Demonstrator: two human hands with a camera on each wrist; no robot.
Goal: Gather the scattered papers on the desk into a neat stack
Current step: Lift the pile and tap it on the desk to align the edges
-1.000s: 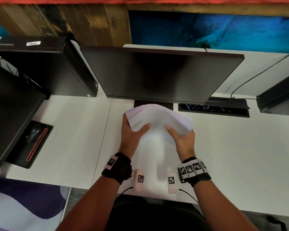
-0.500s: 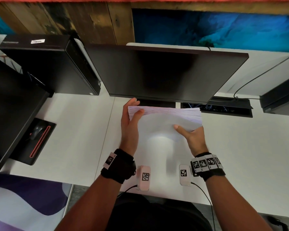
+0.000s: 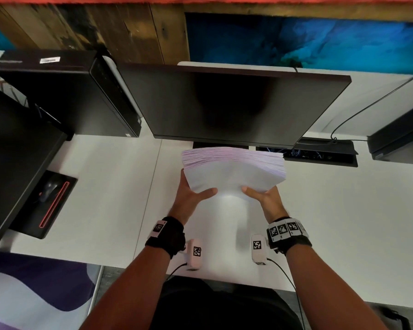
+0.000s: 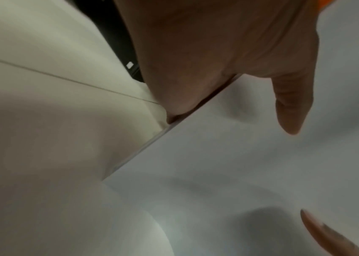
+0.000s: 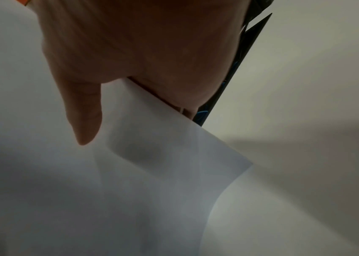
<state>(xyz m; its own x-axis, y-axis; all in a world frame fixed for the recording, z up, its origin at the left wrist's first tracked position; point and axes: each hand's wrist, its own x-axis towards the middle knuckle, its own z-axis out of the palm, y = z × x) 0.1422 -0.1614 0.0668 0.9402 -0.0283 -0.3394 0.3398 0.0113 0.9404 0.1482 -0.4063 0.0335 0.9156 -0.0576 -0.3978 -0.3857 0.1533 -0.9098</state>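
A thick stack of white papers (image 3: 231,172) stands on edge above the white desk (image 3: 343,210), just in front of the monitor, its fanned top edges facing me. My left hand (image 3: 191,194) grips its lower left side, thumb across the near face and fingers hidden behind. My right hand (image 3: 264,196) grips the lower right side the same way. In the left wrist view the thumb (image 4: 290,104) lies on the paper sheet (image 4: 239,173). In the right wrist view the thumb (image 5: 84,110) presses the paper sheet (image 5: 152,155), whose corner curls.
A dark monitor (image 3: 229,103) stands right behind the stack. A black computer case (image 3: 65,91) sits at the back left, a mouse on a black pad (image 3: 50,194) at the left. A cable tray (image 3: 320,154) and cable lie at the back right.
The stack was bent and held lower a second ago; it has since been squared up, and both hands have slid down to grip its lower corners while it rises a little.
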